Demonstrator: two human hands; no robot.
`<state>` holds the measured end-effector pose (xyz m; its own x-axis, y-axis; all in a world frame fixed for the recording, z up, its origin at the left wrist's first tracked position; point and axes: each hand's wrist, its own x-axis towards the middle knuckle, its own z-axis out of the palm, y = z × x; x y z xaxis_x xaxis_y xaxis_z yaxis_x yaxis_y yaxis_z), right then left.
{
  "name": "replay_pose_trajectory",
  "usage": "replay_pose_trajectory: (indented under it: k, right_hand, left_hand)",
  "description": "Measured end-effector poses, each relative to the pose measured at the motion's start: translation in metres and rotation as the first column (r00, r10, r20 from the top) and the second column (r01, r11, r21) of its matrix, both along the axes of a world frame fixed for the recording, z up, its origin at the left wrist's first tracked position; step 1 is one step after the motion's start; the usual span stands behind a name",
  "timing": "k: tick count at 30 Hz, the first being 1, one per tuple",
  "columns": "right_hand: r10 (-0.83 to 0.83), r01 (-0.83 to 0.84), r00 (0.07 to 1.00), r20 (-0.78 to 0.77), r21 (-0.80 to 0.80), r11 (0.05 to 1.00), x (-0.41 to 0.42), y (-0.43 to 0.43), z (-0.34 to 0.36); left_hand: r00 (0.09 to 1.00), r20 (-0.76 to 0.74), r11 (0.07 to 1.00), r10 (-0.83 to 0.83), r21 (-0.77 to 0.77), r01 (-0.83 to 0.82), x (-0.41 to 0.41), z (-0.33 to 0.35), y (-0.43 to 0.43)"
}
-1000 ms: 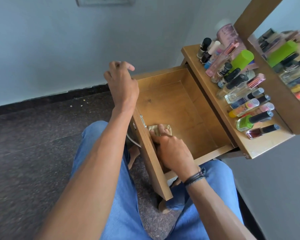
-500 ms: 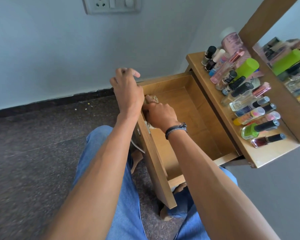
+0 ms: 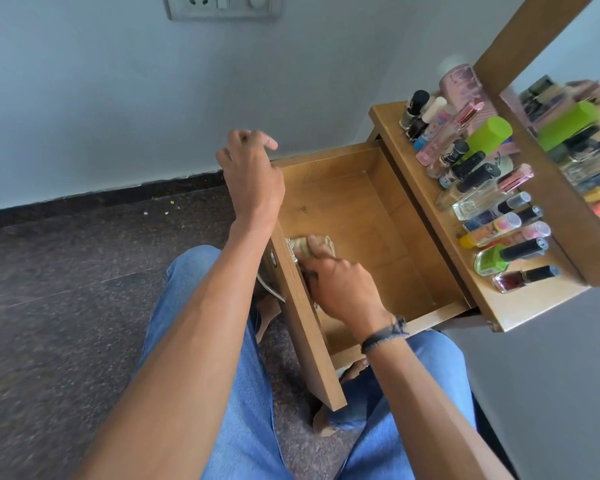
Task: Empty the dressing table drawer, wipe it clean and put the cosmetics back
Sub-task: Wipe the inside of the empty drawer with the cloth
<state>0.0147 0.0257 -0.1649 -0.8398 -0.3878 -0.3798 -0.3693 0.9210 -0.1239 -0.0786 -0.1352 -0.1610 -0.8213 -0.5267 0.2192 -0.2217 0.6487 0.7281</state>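
The wooden drawer (image 3: 343,202) stands pulled out, and its bottom holds nothing but a cloth. My right hand (image 3: 340,289) presses a small beige cloth (image 3: 302,245) against the inside of the drawer's front panel (image 3: 305,327). At the far corner of that panel, my left hand (image 3: 253,178) rests on the top edge, fingers curled over it. Several cosmetics bottles (image 3: 482,188) stand and lie in rows on the dressing table top (image 3: 534,303) to the right of the drawer.
A mirror (image 3: 582,133) in a wooden frame rises behind the bottles. A metal handle (image 3: 271,289) sticks out from the drawer front above my knees in blue jeans. A grey wall with a switch plate (image 3: 222,5) stands behind, and the floor is dark speckled stone.
My right hand with the cloth swept from the near part of the front panel to its far end and has come back toward me. My left hand stayed on the drawer's corner.
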Motion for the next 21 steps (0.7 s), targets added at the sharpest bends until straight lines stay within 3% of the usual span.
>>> replay_pose_trajectory:
  k: [10,21]
  right_hand:
    - [-0.018,0.02,0.996,0.087,-0.031,0.999,0.045,0.028,0.003]
    - [-0.033,0.034,0.998,0.047,-0.004,0.999,-0.014,-0.004,0.006]
  left_hand:
    - [1.0,0.001,1.0,-0.005,0.001,0.005,0.002,0.002,0.0]
    - [1.0,0.005,1.0,-0.008,-0.001,0.008,0.0,0.001,0.001]
